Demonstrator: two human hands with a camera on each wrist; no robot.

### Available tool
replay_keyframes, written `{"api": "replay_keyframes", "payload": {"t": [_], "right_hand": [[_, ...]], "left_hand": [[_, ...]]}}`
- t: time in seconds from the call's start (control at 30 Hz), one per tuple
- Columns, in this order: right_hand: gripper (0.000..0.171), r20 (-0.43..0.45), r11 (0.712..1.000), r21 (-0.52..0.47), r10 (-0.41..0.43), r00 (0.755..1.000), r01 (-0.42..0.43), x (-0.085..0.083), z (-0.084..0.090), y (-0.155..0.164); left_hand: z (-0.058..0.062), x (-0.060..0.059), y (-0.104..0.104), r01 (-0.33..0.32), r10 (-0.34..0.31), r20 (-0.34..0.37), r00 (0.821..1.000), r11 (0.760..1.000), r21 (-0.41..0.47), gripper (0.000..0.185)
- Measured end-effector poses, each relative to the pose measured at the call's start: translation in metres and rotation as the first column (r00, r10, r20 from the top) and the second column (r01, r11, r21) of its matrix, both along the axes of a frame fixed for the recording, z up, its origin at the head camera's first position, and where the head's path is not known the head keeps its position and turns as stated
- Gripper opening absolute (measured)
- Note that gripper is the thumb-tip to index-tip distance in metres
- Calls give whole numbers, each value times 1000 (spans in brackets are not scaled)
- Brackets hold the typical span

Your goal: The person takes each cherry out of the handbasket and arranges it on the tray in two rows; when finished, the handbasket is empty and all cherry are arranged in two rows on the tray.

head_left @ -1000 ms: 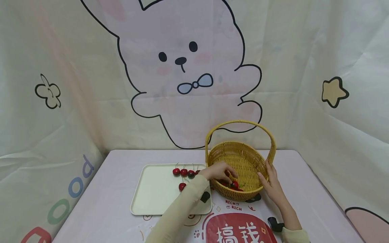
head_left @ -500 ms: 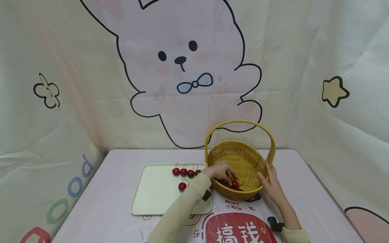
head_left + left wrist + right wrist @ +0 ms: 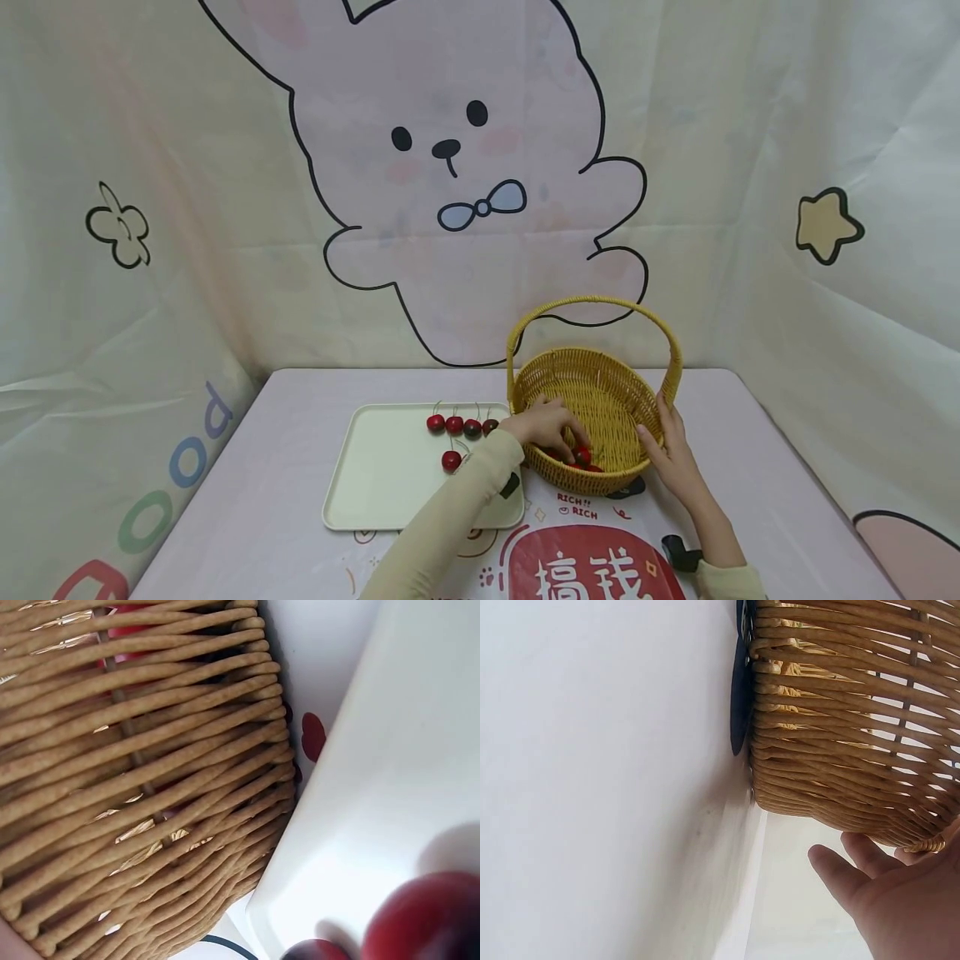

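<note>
A woven yellow basket [image 3: 600, 360] with an arched handle stands on the table, and red cherries [image 3: 581, 455] lie at its near side. My left hand [image 3: 543, 423] reaches over the near-left rim, fingers curled down onto one cherry. My right hand [image 3: 671, 454] lies with straight fingers against the basket's right outer wall. The right wrist view shows that hand [image 3: 889, 900] beside the weave [image 3: 840, 735]. Left of the basket lies a cream tray [image 3: 390, 479] bearing a row of cherries [image 3: 454, 425] and one more [image 3: 451, 460]. The left wrist view shows the basket wall [image 3: 135, 750], the tray's edge [image 3: 390, 787] and a cherry [image 3: 427, 922].
The table has a pale pink cover with a red printed panel [image 3: 592, 571] at the near edge. A cloth backdrop with a rabbit drawing [image 3: 457, 167] closes off the back and both sides. Bare tabletop lies behind the tray and right of the basket.
Almost nothing differs. My left hand has edged slightly further into the basket over the cherries; the right hand stays against the basket.
</note>
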State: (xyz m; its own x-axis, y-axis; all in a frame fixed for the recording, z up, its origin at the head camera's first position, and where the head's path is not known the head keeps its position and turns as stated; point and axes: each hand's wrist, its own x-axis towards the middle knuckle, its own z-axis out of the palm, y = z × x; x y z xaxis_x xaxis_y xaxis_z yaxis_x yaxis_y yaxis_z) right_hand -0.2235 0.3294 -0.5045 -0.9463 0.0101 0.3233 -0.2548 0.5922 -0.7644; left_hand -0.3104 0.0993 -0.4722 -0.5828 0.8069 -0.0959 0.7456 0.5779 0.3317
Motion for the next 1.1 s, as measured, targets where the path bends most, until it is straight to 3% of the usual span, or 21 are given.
{"api": "replay_keyframes", "payload": {"t": [0.47, 0.83, 1.1], "right_hand": [[70, 5, 1000, -3, 1, 1000, -1, 0, 1, 1], [69, -2, 1000, -1, 3, 1000, -3, 1, 1, 0], [70, 0, 1000, 4, 0, 1000, 0, 2, 1, 0]], "left_hand": [[-4, -5, 2, 34, -32, -67, 997, 999, 30, 26], [-2, 0, -1, 3, 14, -111, 994, 988, 152, 29], [-2, 2, -5, 20, 7, -94, 996, 960, 279, 31]]}}
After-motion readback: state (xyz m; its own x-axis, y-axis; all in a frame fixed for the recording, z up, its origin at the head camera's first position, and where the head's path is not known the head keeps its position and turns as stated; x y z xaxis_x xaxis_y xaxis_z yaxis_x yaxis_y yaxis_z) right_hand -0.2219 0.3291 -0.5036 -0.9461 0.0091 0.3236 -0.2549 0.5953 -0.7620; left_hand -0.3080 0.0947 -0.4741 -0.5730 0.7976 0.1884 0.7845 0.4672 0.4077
